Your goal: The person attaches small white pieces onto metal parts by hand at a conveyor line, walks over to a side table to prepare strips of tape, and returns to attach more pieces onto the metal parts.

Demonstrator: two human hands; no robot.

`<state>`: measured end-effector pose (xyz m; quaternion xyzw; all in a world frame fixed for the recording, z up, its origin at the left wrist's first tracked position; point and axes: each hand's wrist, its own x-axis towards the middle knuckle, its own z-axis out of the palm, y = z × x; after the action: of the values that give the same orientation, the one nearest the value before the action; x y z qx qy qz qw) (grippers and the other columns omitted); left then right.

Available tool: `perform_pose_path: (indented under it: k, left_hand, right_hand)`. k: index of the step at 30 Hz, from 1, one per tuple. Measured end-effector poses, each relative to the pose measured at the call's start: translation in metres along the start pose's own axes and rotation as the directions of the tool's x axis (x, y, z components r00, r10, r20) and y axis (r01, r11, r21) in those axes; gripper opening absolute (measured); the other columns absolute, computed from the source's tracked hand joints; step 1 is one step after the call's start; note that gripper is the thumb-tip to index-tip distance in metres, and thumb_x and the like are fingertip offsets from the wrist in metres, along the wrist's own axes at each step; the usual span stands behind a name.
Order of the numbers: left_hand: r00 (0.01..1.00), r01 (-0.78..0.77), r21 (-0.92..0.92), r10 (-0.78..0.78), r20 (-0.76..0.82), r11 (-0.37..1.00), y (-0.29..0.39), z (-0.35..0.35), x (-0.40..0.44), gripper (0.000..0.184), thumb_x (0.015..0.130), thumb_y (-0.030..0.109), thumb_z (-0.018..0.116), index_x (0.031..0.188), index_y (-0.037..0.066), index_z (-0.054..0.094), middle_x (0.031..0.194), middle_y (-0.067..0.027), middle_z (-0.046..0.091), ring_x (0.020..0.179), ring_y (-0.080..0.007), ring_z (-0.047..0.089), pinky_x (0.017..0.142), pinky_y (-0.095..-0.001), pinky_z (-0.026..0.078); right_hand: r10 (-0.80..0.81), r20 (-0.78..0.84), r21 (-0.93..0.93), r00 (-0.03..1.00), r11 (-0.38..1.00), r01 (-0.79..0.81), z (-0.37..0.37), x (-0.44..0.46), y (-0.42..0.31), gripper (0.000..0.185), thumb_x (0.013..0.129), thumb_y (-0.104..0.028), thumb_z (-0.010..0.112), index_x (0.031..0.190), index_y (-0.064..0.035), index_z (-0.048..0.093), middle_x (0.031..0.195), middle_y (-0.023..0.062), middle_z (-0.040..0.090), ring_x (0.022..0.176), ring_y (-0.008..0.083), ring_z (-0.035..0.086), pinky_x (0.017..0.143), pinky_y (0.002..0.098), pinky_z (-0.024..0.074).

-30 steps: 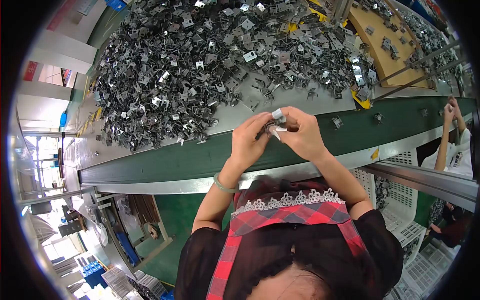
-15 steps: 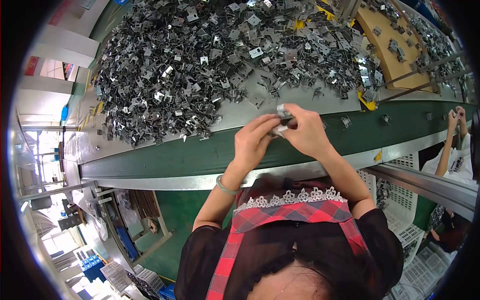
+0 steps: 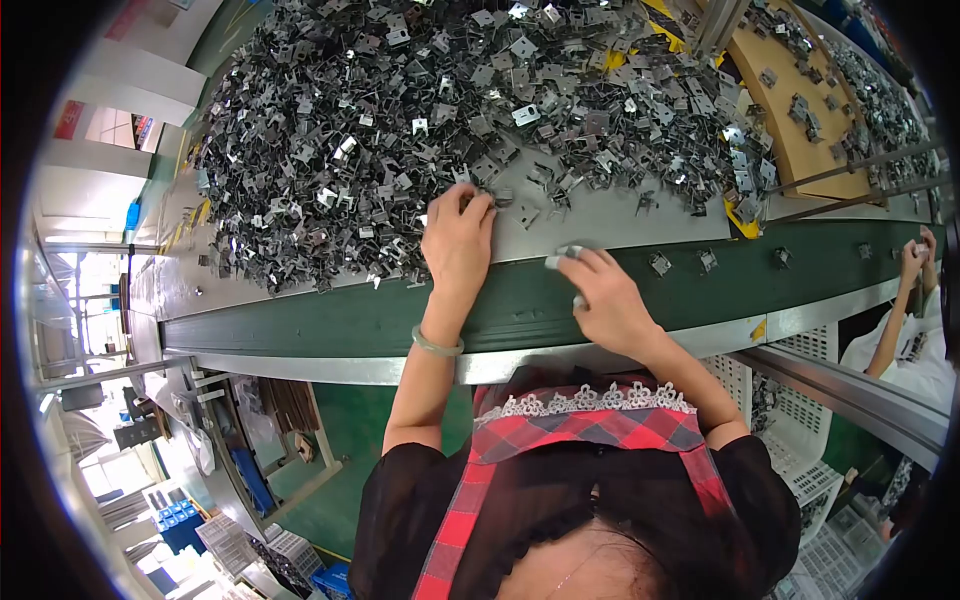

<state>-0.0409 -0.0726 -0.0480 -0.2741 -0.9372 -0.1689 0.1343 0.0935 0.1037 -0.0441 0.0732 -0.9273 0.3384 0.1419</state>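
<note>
My left hand point(image 3: 457, 240), with a pale bangle point(image 3: 437, 342) on its wrist, reaches to the near edge of a heap of small bent metal brackets point(image 3: 330, 150). Its fingers are curled together on a small metal bracket point(image 3: 497, 197), which is partly hidden and blurred. Over the green conveyor belt point(image 3: 380, 330), my right hand point(image 3: 612, 305) has its thumb and fingers apart, with white covers on some fingertips. I see nothing held in it. To its right a metal bracket point(image 3: 660, 264) lies on the belt, with several others further along.
A metal table point(image 3: 610, 215) carries the heap behind the belt. At the back right stands a tan board point(image 3: 775, 110) with loose brackets on it. A co-worker's hands point(image 3: 917, 255) are at the far right. White crates point(image 3: 800, 420) stand below the metal rail.
My hands were together over the belt and have come apart. The left went up to the heap; the right opened and drew back slightly. One more bracket shows on the belt beside it.
</note>
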Motion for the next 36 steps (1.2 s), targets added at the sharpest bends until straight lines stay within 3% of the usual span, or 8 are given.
perform_pose_path:
  k: [7,10,12,17,22,28,34,36]
  left_hand:
    - [0.992,-0.112,-0.319,0.088,-0.089,0.941,0.047,-0.009,-0.024,0.026,0.085,0.005,0.063,0.111,0.008,0.057,0.115,-0.0127,0.064,0.087,-0.0297,0.066,0.07,-0.0337,0.053]
    - [0.979,-0.19,-0.476,0.131,-0.155,0.859,0.059,-0.021,-0.034,0.035,0.086,0.001,0.061,0.12,0.003,0.055,0.109,-0.0137,0.065,0.09,-0.0272,0.067,0.074,-0.0332,0.055]
    - [0.986,0.056,-0.935,-0.169,-0.004,0.35,0.056,-0.016,-0.041,0.041,0.089,-0.001,0.056,0.129,-0.001,0.05,0.104,-0.0129,0.067,0.091,-0.0221,0.068,0.077,-0.0314,0.056]
    - [0.799,0.56,-0.788,-0.086,0.596,-0.256,0.029,0.003,-0.053,0.024,0.093,0.013,0.062,0.113,0.0,0.063,0.099,-0.007,0.067,0.079,-0.0148,0.065,0.072,-0.0271,0.057]
    - [0.801,0.514,-0.789,-0.141,0.582,-0.338,0.037,0.001,-0.058,0.019,0.093,0.013,0.062,0.107,0.0,0.064,0.097,-0.0054,0.065,0.079,-0.0137,0.065,0.07,-0.0267,0.057]
    - [0.784,0.584,-0.729,0.015,0.621,-0.356,0.035,-0.008,-0.057,0.019,0.09,0.012,0.066,0.104,0.001,0.061,0.099,-0.0062,0.063,0.085,-0.0147,0.062,0.074,-0.0269,0.053]
    - [0.815,0.517,-0.783,-0.08,0.574,-0.346,0.042,-0.003,-0.049,0.02,0.086,0.003,0.066,0.105,-0.001,0.061,0.097,-0.0081,0.065,0.083,-0.0161,0.064,0.076,-0.0269,0.053]
    - [0.813,0.519,-0.789,-0.095,0.574,-0.329,0.044,-0.005,-0.044,0.021,0.085,0.0,0.066,0.106,-0.001,0.061,0.098,-0.0087,0.066,0.084,-0.0164,0.064,0.077,-0.027,0.053]
  right_hand:
    - [0.393,0.139,0.876,0.909,0.38,-0.298,0.017,0.03,0.005,0.027,0.084,0.005,0.064,0.111,0.0042,0.058,0.098,0.0041,0.066,0.091,0.0091,0.062,0.079,0.0224,0.0492]
    - [0.384,0.152,0.823,0.911,0.461,-0.332,0.011,0.033,0.008,0.02,0.085,0.005,0.064,0.104,0.0029,0.061,0.099,0.0039,0.066,0.091,0.0071,0.06,0.077,0.0216,0.0489]
    - [0.355,0.099,0.791,0.93,0.538,-0.29,0.013,0.027,0.006,0.017,0.083,0.005,0.065,0.099,0.0023,0.062,0.1,0.0059,0.066,0.09,0.0098,0.062,0.076,0.0236,0.0494]
    - [-0.028,-0.269,0.254,0.963,0.962,0.1,0.006,0.024,-0.011,0.021,0.066,0.0,0.07,0.084,0.001,0.059,0.097,0.0164,0.065,0.086,0.0352,0.063,0.074,0.038,0.0512]
    - [-0.192,-0.328,0.122,0.925,0.962,0.243,0.008,0.015,-0.01,0.02,0.068,-0.002,0.071,0.083,-0.002,0.059,0.092,0.0142,0.064,0.084,0.0337,0.063,0.071,0.0388,0.0526]
    - [0.19,-0.019,0.764,0.982,0.636,-0.108,0.001,0.013,-0.003,0.021,0.069,0.002,0.07,0.089,0.0003,0.066,0.089,0.0117,0.066,0.074,0.0264,0.065,0.066,0.0313,0.0507]
    - [-0.203,-0.189,0.197,0.961,0.951,0.239,-0.012,0.016,-0.001,0.027,0.069,0.009,0.066,0.094,0.0,0.066,0.088,0.0088,0.066,0.076,0.0196,0.065,0.066,0.0305,0.0518]
    - [0.168,-0.074,0.621,0.983,0.779,-0.086,-0.005,0.014,0.01,0.029,0.073,0.004,0.068,0.101,-0.0012,0.067,0.093,0.0125,0.067,0.075,0.0227,0.066,0.069,0.0297,0.0522]
